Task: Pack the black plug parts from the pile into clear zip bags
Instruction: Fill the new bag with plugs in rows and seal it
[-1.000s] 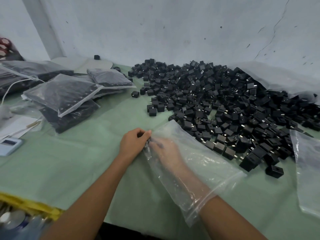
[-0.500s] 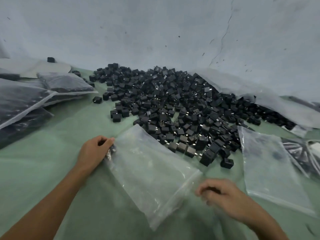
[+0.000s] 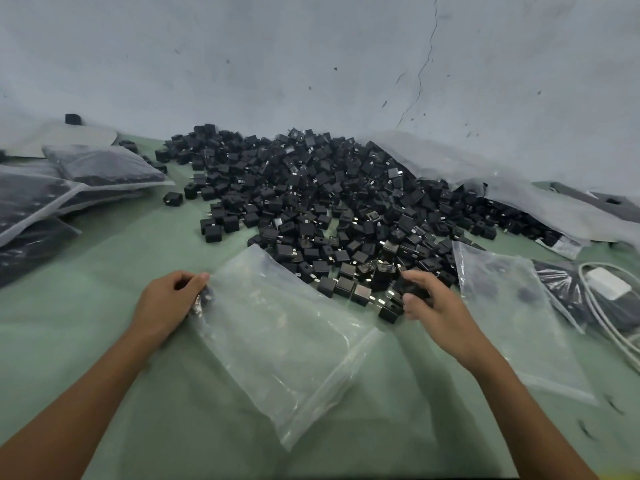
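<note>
Across the pale green cloth-covered table (image 3: 104,271) in front of you spreads the big pile of small black cube-shaped plug parts (image 3: 329,202), its near edge reaching your right hand; at far left lie filled clear plastic bags of dark parts (image 3: 104,164), stacked and overlapping; between your forearms lies the flat, clear zip bag (image 3: 284,334) — slanted, its far corner touching the pile; a second clear flat bag (image 3: 512,313) lies just right of your right wrist, beside a white cable with its white block (image 3: 609,287). Your left hand (image 3: 169,303) pinches the zip bag's left edge, fingers curled, thumb against forefinger; your right hand (image 3: 440,306) — at the pile's near edge — curls its fingers round a black plug part (image 3: 414,291).
</note>
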